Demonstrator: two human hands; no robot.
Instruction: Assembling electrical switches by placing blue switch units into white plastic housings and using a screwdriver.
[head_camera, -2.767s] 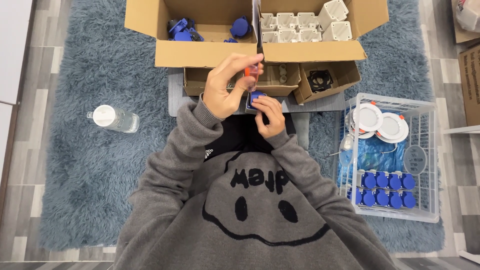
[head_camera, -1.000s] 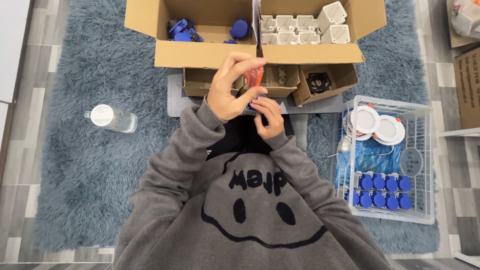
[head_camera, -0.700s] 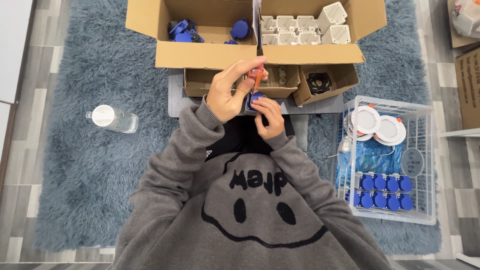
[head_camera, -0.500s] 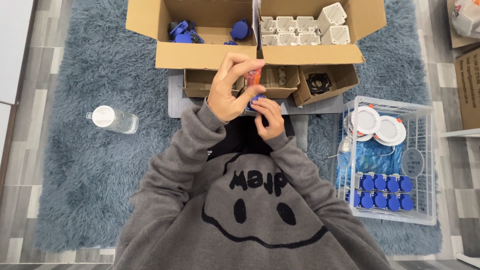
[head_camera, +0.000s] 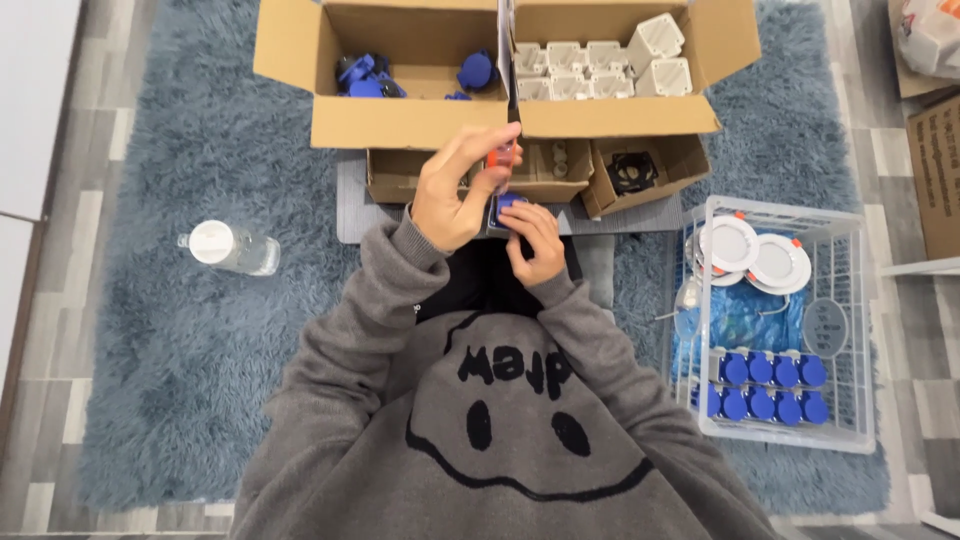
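Observation:
My left hand (head_camera: 455, 195) is raised in front of my chest and grips a slim tool with a red-orange handle (head_camera: 494, 160), held upright over a small blue part (head_camera: 508, 205). My right hand (head_camera: 535, 240) holds that blue part from below, fingers curled around it. Both hands meet just in front of the small brown boxes (head_camera: 470, 175). Grey sleeves cover both arms.
A large open cardboard box (head_camera: 500, 120) lies ahead, with blue parts (head_camera: 365, 78) on its left and white square parts (head_camera: 600, 65) on its right. A white wire basket (head_camera: 775, 330) at right holds round white discs and several blue caps. A water bottle (head_camera: 228, 247) lies on the blue rug.
My left hand has been bobbing slightly up and down with the red-handled tool over the blue part. My right hand has stayed in place.

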